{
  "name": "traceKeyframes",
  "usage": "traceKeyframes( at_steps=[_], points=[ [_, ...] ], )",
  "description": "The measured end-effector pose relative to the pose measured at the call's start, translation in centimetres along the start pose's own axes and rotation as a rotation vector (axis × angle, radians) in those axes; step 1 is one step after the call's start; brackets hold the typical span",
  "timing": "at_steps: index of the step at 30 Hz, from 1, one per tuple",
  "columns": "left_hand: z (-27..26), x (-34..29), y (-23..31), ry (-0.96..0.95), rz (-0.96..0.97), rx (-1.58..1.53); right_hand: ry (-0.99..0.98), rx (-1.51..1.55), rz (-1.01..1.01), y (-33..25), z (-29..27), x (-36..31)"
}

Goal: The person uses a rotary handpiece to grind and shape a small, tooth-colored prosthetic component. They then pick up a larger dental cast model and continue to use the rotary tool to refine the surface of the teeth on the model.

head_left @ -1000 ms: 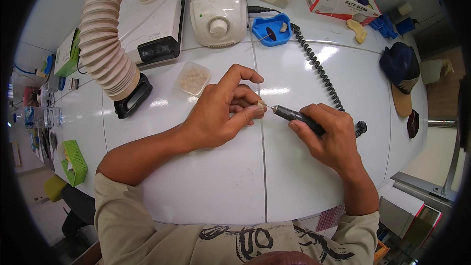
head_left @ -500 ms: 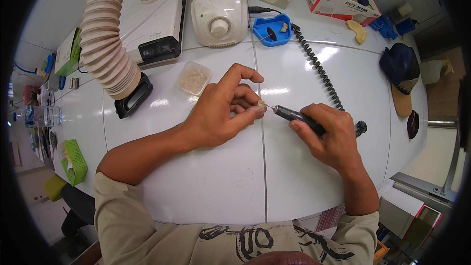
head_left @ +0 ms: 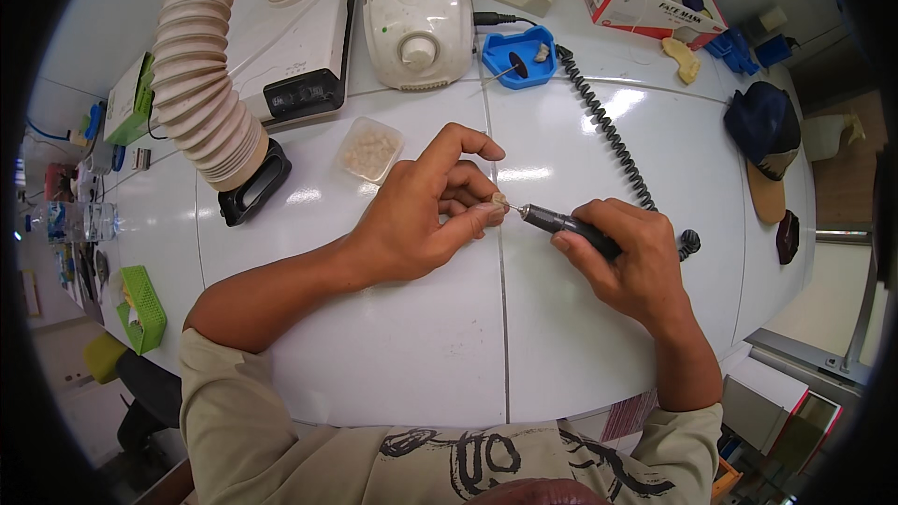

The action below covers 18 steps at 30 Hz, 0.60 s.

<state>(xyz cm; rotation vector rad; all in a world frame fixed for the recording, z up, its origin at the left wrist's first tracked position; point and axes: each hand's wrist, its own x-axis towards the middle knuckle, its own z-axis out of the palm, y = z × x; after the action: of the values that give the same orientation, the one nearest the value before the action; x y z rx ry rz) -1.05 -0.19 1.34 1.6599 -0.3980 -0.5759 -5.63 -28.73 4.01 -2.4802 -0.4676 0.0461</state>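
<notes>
Between the thumb and fingers of my left hand (head_left: 435, 196) is pinched a small cream-coloured piece (head_left: 499, 198), tooth-like in colour and partly covered by the fingertips. My right hand (head_left: 631, 257) is wrapped around a black rotary handpiece (head_left: 567, 224), which points left. Its thin metal bur (head_left: 515, 209) reaches the small piece or stops just beside it; I cannot tell which. A black coiled cord (head_left: 608, 122) lies on the table beyond my right hand. Just past my left hand stands a clear plastic box (head_left: 370, 151) with several pale small pieces in it.
A white control unit (head_left: 418, 23) with a knob stands at the back, beside a blue tray (head_left: 524, 75) holding a dark disc. A ribbed hose (head_left: 201, 65) with a black nozzle arches at the left. A green basket (head_left: 142, 309) sits far left, a cap (head_left: 762, 131) far right.
The handpiece's tip has shifted very slightly left, and the small piece looks a little turned. Otherwise my hands keep their places.
</notes>
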Motion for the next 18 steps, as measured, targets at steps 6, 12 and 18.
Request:
traceKeyframes(
  at_steps=[6,12,18],
  points=[
    [-0.03,-0.06,0.04,0.003,-0.001,0.009,0.005,0.010,-0.007,0.15,0.07,0.02],
    [-0.04,0.01,0.04,0.001,-0.001,-0.006,0.017,0.013,0.005,0.17,0.25,-0.12],
    [0.05,-0.02,0.07,0.001,-0.002,-0.013,-0.004,0.008,0.012,0.16,0.05,-0.05]
  ],
)
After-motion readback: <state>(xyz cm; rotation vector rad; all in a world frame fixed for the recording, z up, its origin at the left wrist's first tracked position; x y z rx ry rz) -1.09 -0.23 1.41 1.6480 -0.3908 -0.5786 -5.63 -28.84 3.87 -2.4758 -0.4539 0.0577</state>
